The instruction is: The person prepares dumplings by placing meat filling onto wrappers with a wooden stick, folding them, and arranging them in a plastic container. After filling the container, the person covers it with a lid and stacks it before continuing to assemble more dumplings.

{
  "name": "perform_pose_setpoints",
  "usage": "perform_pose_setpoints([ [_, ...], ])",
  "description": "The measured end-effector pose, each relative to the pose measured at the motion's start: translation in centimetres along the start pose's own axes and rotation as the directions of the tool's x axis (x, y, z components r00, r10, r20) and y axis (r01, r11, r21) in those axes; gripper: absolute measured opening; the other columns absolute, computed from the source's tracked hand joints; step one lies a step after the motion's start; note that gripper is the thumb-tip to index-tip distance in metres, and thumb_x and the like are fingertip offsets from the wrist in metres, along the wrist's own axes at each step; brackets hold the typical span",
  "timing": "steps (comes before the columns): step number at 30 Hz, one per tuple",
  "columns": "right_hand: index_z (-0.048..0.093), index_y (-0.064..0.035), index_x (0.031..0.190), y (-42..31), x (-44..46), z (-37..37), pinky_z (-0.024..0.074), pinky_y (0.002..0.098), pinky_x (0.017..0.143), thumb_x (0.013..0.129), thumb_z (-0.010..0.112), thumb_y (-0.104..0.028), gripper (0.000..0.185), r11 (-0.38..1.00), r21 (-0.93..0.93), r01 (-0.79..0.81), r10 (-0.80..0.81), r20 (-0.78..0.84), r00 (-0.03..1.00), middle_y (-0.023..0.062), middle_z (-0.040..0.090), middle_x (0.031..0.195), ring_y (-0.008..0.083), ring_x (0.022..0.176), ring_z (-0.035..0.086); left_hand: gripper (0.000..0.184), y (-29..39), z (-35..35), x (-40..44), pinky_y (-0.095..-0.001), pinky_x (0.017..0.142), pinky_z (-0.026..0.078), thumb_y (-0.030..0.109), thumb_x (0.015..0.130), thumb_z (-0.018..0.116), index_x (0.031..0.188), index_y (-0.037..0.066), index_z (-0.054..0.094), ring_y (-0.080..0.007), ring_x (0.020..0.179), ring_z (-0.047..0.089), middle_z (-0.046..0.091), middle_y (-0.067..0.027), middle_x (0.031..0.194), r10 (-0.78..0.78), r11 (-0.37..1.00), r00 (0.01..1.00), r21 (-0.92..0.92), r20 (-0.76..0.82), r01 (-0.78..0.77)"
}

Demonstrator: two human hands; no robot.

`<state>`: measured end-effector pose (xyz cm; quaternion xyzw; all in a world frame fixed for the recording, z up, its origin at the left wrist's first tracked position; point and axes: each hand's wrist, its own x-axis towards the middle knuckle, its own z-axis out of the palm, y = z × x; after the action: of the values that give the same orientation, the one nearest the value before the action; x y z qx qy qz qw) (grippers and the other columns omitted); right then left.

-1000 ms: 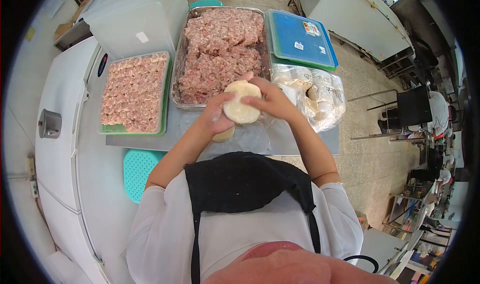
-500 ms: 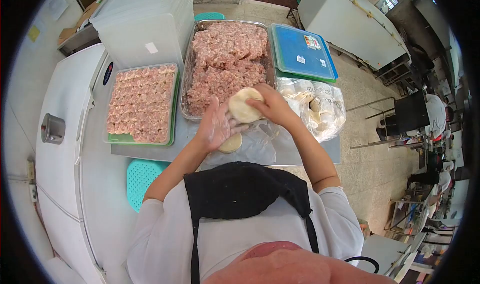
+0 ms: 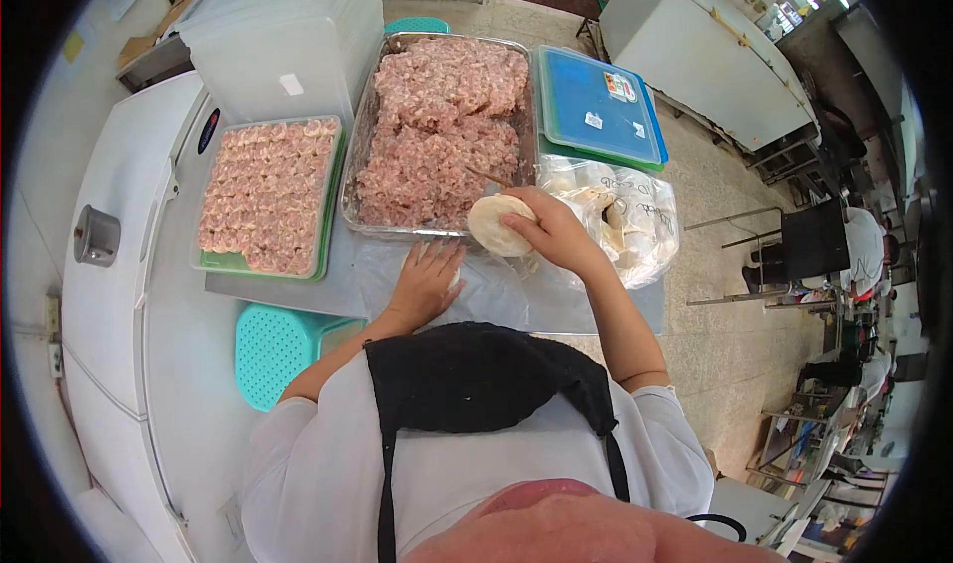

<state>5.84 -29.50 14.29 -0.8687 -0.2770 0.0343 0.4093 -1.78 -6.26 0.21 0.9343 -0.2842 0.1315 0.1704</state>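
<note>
Far left of the frame, a metal cup (image 3: 97, 236) against a white surface. Right of it, upper left, a plastic tray (image 3: 220, 262) packed with rows of small meat-topped pieces (image 3: 266, 191), front left corner showing green; turquoise perforated stool (image 3: 273, 359) below, tall stack of translucent bins (image 3: 278, 57) above. Left of centre, the person's left hand (image 3: 430, 277) lies palm down on a clear plastic sheet (image 3: 496, 290) at the worktop's (image 3: 273, 288) near edge; grip apart, fingers a little spread, a pale edge showing beside them, mostly hidden. Upper centre, a metal pan (image 3: 397, 229) heaped with ground meat (image 3: 447, 126). Just below its lower right corner, the pale dough round (image 3: 499, 227), tilted, clear of the sheet, clamped in the grip of the right hand (image 3: 556, 227), thumb across its face. Right of that hand, a clear bag of pale rounds (image 3: 640, 235); above the bag, a blue lid (image 3: 601, 106).
</note>
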Motion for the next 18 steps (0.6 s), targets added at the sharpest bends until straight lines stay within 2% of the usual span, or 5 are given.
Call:
perform_pose_setpoints([
  [3, 0.058, -0.0004, 0.118, 0.5, -0.2, 0.2, 0.0482, 0.0373, 0.085, 0.091, 0.062, -0.023, 0.035, 0.999, 0.038, 0.006, -0.009, 0.067, 0.998, 0.0169, 0.063, 0.105, 0.0324, 0.099, 0.061, 0.059, -1.3, 0.5, -0.2, -0.0513, 0.107, 0.033, 0.029, 0.079, 0.071, 0.129, 0.002, 0.052, -0.0369, 0.123, 0.047, 0.052, -0.0170, 0.131, -0.105, 0.946, 0.994, -0.313, -0.045, 0.085],
  [12, 0.061, -0.0040, 0.115, 0.0, 0.0, 0.0, 0.0490, 0.0442, 0.082, 0.086, 0.062, -0.029, 0.038, 0.955, -0.297, 0.000, 0.148, 0.474, 0.868, 0.0204, 0.066, 0.100, 0.0380, 0.094, 0.062, 0.044, -1.7, -2.4, -1.5, -0.0426, 0.086, 0.045, 0.019, 0.067, 0.077, 0.108, 0.010, 0.066, -0.0320, 0.100, 0.057, 0.061, -0.0108, 0.110, -0.168, 0.975, 0.982, -0.158, -0.082, 0.154],
  [14, 0.063, -0.0048, 0.110, 0.6, 0.0, 1.5, 0.0499, 0.0423, 0.076, 0.086, 0.063, -0.027, 0.033, 0.960, -0.273, 0.061, 0.067, 0.436, 0.898, 0.0188, 0.066, 0.092, 0.0363, 0.086, 0.064, 0.042, -2.9, -1.6, -1.7, -0.0416, 0.084, 0.048, 0.016, 0.070, 0.074, 0.110, 0.008, 0.066, -0.0329, 0.098, 0.058, 0.063, -0.0125, 0.102, -0.211, 0.929, 0.958, -0.345, -0.193, 0.135],
  [16, 0.063, -0.0047, 0.109, -0.7, 0.6, 3.2, 0.0497, 0.0435, 0.076, 0.087, 0.062, -0.029, 0.033, 0.990, -0.115, 0.080, -0.038, 0.333, 0.942, 0.0189, 0.067, 0.094, 0.0376, 0.086, 0.064, 0.034, -3.4, -4.0, -1.8, -0.0399, 0.083, 0.050, 0.015, 0.076, 0.070, 0.109, 0.007, 0.066, -0.0303, 0.096, 0.062, 0.065, -0.0124, 0.101, -0.347, 0.846, 0.935, -0.454, -0.072, 0.279],
  [18, 0.061, -0.0038, 0.111, -1.3, 0.8, 6.1, 0.0495, 0.0445, 0.076, 0.088, 0.061, -0.030, 0.035, 1.000, 0.007, 0.014, -0.015, 0.267, 0.964, 0.0201, 0.066, 0.095, 0.0385, 0.087, 0.063, 0.031, -5.4, -5.0, -3.2, -0.0383, 0.088, 0.050, 0.015, 0.085, 0.064, 0.114, 0.003, 0.063, -0.0264, 0.102, 0.062, 0.065, -0.0129, 0.114, -0.676, 0.475, 0.736, -0.740, 0.039, 0.476],
])
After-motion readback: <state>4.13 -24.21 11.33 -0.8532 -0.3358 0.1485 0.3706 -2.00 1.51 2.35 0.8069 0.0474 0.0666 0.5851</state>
